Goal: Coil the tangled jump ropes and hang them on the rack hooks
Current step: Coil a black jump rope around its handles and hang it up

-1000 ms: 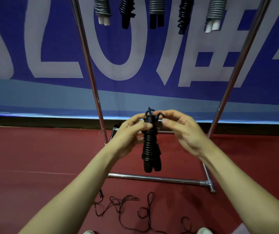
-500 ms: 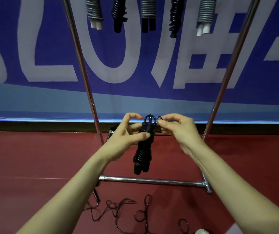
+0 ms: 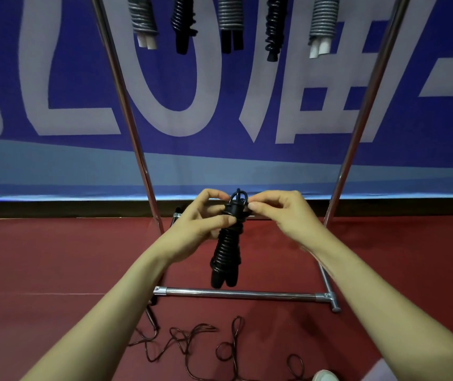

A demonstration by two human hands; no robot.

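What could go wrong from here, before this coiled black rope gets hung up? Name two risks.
First, the right hand only pinches the top loop of the black jump rope while the left hand grips the coils; a slip could let the wraps loosen. Second, the tangled rope on the floor lies by the shoe, so stepping towards the rack could snag a foot.

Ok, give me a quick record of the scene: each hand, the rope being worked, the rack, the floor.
left hand: grips the coiled rope near its top
right hand: pinches the loop at the rope's top end
coiled rope: black, hangs upright, handles down, above the base bar
hung ropes: five coils at the frame's top, hooks out of view
floor: tangled rope lies uncoiled in front of the base bar
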